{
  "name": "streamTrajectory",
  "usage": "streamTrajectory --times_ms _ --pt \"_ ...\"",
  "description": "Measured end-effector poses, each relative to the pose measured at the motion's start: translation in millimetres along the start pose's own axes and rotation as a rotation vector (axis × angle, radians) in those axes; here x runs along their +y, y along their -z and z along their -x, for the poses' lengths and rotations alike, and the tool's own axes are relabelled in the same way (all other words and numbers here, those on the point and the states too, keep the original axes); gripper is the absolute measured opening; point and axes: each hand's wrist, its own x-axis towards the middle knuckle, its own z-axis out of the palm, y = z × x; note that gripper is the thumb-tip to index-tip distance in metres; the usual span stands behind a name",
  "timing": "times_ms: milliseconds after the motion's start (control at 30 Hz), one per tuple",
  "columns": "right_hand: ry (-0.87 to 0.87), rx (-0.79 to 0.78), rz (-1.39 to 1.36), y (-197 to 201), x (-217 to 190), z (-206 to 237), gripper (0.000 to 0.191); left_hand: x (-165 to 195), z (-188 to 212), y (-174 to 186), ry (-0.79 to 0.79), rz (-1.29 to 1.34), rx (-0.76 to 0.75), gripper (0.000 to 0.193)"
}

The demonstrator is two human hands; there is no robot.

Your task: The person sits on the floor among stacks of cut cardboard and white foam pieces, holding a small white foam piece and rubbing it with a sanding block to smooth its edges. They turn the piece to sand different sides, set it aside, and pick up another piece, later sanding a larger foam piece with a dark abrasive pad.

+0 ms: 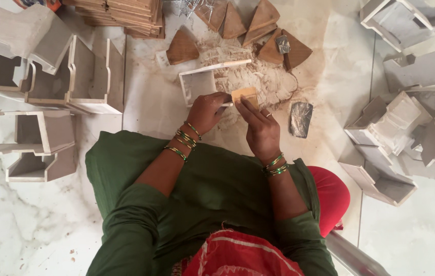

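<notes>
Small tan sanding block (244, 95), at the scene's centre on the pale floor, pinched between thumb and fingers of the right hand (261, 132), pressed to the near edge of a small white-painted wooden frame (203, 83). Frame steadied by the left hand (205, 112), fingers curled over its near right corner, closed on it. Heap of pale sawdust (258, 82) just right of and beyond the frame.

Best done, by the look of it, with short even strokes along the edge, block kept flat, frame held firm against the floor so it cannot skate on the dust.

Further out: brown triangular wood pieces (258, 23) on the far side, a stack of flat boards (125, 13) far left, grey sandpaper scrap (300, 118) right of the hands, white unfinished wooden units (49, 71) piled left and more (411, 117) right.

Hard to make out: the exact edge being rubbed, hidden beneath both hands; the left fingertips; the small dark object on one triangle. Piles cut off at every border.
</notes>
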Motion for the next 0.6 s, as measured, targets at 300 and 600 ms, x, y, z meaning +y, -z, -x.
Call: streamTrajectory --times_ms 300,600 --pt "-0.13 0.011 0.032 -4.6 14.1 -4.3 0.049 -9.0 2.3 -5.2 -0.091 -0.005 0.001 0.032" --pt "-0.204 -0.135 0.114 -0.5 7.0 -6.2 0.05 -7.6 2.0 -7.7 -0.099 -0.229 -0.083 0.028"
